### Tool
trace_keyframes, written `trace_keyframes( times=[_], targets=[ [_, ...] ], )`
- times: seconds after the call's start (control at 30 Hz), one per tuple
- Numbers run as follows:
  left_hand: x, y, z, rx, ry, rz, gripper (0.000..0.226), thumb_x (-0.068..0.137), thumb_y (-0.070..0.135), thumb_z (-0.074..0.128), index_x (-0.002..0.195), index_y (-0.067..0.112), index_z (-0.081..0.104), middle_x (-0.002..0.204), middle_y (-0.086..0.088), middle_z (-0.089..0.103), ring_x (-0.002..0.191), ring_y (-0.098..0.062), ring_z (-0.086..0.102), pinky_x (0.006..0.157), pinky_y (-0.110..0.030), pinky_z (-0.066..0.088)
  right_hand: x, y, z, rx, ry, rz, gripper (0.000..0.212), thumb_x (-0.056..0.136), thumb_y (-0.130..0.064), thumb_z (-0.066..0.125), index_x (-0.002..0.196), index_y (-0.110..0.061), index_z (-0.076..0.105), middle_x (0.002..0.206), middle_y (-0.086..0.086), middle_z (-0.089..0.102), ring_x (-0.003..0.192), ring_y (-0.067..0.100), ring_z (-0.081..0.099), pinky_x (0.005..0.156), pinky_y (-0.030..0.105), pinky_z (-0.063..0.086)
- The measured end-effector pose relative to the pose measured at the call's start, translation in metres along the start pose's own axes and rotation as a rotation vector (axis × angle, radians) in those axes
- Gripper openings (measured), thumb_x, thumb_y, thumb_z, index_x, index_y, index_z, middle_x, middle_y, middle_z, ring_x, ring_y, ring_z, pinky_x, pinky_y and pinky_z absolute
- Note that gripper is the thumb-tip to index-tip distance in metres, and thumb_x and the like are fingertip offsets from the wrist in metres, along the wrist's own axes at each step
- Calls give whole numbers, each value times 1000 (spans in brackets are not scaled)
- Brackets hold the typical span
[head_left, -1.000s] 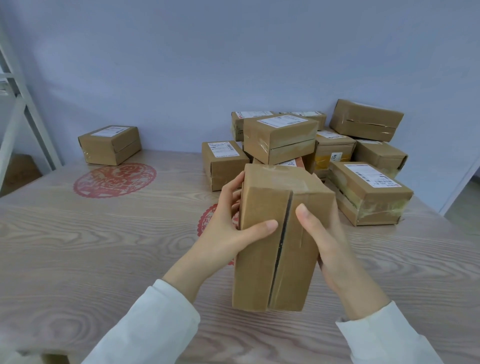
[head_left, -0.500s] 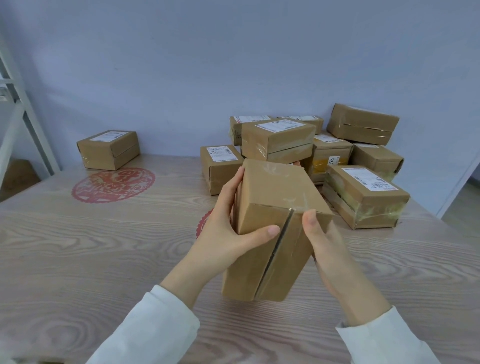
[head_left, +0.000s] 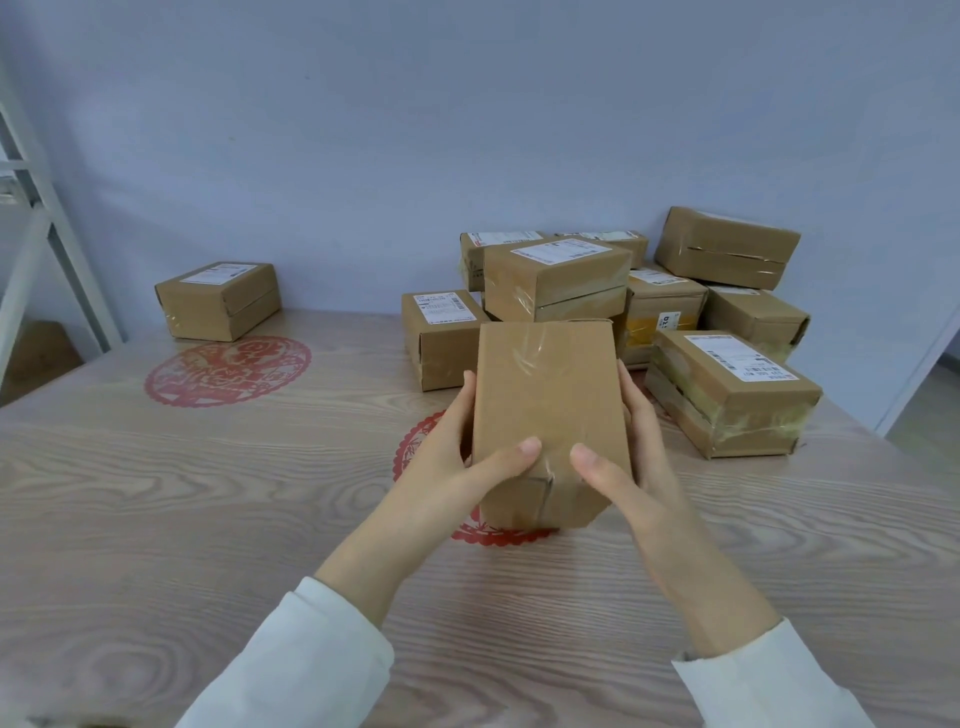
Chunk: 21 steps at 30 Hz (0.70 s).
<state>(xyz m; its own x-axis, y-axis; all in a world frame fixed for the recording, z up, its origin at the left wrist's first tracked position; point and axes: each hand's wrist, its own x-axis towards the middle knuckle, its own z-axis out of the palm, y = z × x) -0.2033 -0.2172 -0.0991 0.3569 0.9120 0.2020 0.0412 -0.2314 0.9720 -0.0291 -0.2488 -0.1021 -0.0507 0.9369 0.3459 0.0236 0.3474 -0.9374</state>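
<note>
While both hands (head_left: 447, 457) (head_left: 634, 462) clasp cardboard box (head_left: 545, 395), long axis points away toward wall, plain face up.

A single wide-angle camera is worn on the person's head. It faces forward and down, across the surface (head_left: 156, 519) toward the far wall (head_left: 363, 130). The left hand (head_left: 447, 462) and right hand (head_left: 641, 467), gripping the held box (head_left: 545, 384), sit close under the lens at frame centre. The box pile (head_left: 556, 280) lies far right, a lone box (head_left: 218, 301) far left. The surface's far edge bows with lens distortion.
</note>
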Motion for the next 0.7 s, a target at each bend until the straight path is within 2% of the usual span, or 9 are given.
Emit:
trace_keyframes(
  times=[0.07, 0.2, 0.3, 0.37, 0.47, 0.6, 0.7],
  targets=[
    [-1, -2, 0, 8, 0, 11, 110, 61, 51, 78, 151, 37, 16, 141, 14, 49, 124, -5, 52, 107, -39, 42, 1, 1, 1, 8, 25, 13, 92, 72, -44, 76, 144, -41, 18, 132, -25, 44, 107, -18, 51, 79, 6, 46],
    [-1, -5, 2, -24, 46, 15, 112, 56, 50, 77, 148, 37, 14, 141, 15, 45, 124, -3, 50, 103, -35, 46, 1, 4, 2, 14, 41, 32, 92, 67, -30, 66, 146, -37, 19, 132, -22, 45, 103, -16, 54, 77, 9, 49],
    [-1, -8, 2, -69, 66, 12, 109, 56, 50, 76, 145, 36, 16, 140, 10, 45, 123, -8, 52, 100, -38, 49, -1, 6, 4, 4, 17, 20, 92, 71, -30, 70, 146, -38, 18, 135, -19, 44, 108, -11, 54, 80, 14, 51],
    [-1, -9, 2, -73, 64, 32, 105, 57, 48, 77, 143, 37, 17, 141, 11, 43, 125, -9, 50, 99, -39, 50, 0, 8, 5, 6, 28, 19, 91, 75, -36, 71, 148, -36, 17, 137, -18, 44, 109, -10, 54, 79, 13, 51],
    [-2, -10, 4, -48, 69, 62, 101, 57, 48, 77, 137, 47, 16, 141, 15, 41, 126, -5, 48, 98, -34, 51, 1, 9, 6, -14, 54, 11, 92, 69, -36, 66, 149, -33, 20, 139, -15, 46, 110, -10, 54, 80, 12, 50],
    [-2, -10, 4, -55, 161, 73, 109, 60, 54, 78, 141, 53, 6, 126, 28, 44, 107, 14, 54, 89, -22, 52, 0, 8, 6, -93, 4, -14, 89, 73, -29, 68, 148, -36, 21, 141, -16, 42, 117, -8, 50, 82, 13, 50],
    [-1, -12, 2, -89, 201, 88, 87, 65, 43, 74, 133, 52, 21, 123, 20, 49, 99, 13, 58, 78, -16, 53, 0, 9, 3, -170, -33, -43, 89, 77, -31, 73, 148, -39, 19, 147, -17, 35, 125, -4, 44, 93, 19, 49]
  ],
)
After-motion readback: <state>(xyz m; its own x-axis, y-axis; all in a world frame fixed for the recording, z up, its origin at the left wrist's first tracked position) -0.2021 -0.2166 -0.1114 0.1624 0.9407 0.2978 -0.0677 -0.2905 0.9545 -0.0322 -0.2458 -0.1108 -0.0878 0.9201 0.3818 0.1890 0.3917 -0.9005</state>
